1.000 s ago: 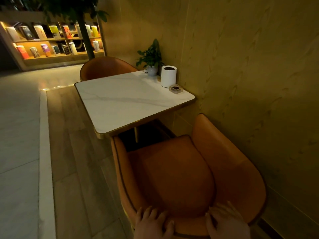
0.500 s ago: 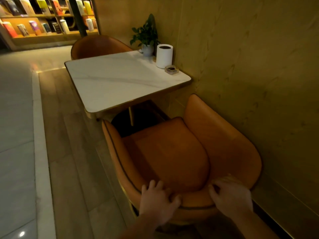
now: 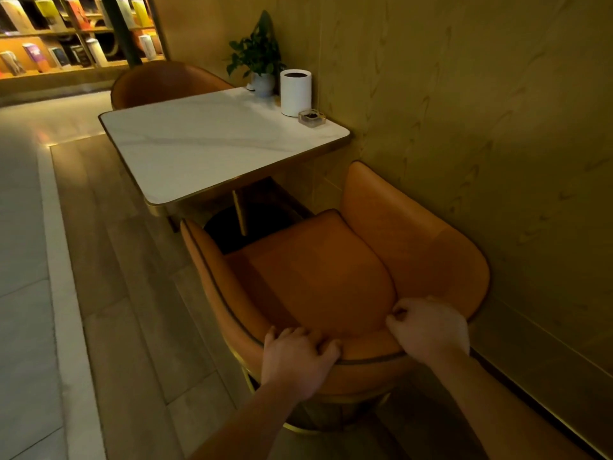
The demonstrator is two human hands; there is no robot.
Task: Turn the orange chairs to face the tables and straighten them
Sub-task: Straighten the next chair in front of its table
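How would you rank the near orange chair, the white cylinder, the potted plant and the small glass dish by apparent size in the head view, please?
1. near orange chair, closest to the camera
2. potted plant
3. white cylinder
4. small glass dish

A single view is given, taken from a wide-angle camera worn on the head and directed forward and steeply down; the nearest orange chair [image 3: 335, 280] is seen from behind and above its backrest, close beneath the lens, with the left hand [image 3: 297, 356] and right hand [image 3: 431, 330] entering from the bottom edge; the table [image 3: 212, 144] is seen further off, past the chair, its top viewed obliquely; a second chair [image 3: 166, 83] and a bookshelf [image 3: 66, 44] are placed farthest away, upper left; the wall [image 3: 481, 111] is run along the right side; straight lines are bowed towards the edges.
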